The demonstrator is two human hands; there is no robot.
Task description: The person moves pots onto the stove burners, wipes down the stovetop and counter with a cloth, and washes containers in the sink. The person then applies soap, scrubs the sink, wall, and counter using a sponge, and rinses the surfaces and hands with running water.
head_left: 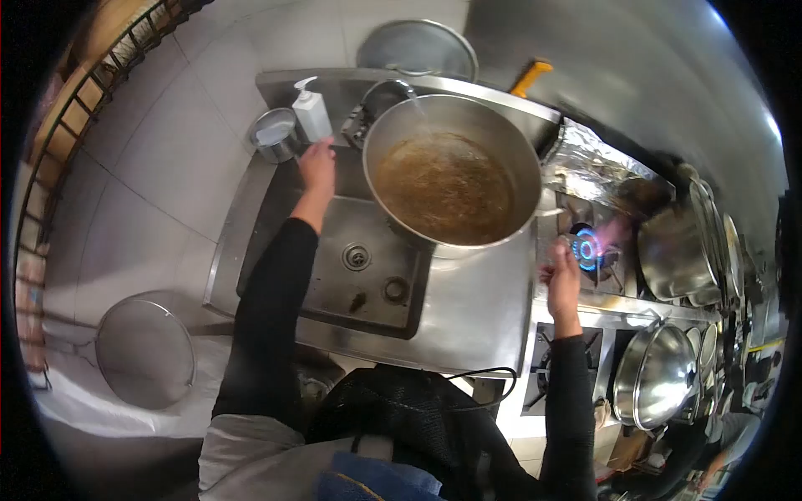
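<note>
A large metal pot (455, 233) with cloudy brown liquid stands over the sink's right rear edge and the counter. Water runs into it from a tap (404, 87). My left hand (317, 165) is over the sink's rear left, just in front of a white pump bottle (312, 113); its fingers look loosely apart, with nothing visible in them. My right hand (563, 282) is at the near left of a lit gas burner (588, 248), below the pot's right handle (550, 212). Its fingers are slightly blurred and appear apart, close to the blue flame.
A metal canister (276, 136) stands beside the bottle. The steel sink (342, 299) has a drain and dark scraps. Crumpled foil (595, 159) lines the stove's back. Pans (656, 380) stand at right, a round strainer (144, 355) at left. Another person (723, 451) is at lower right.
</note>
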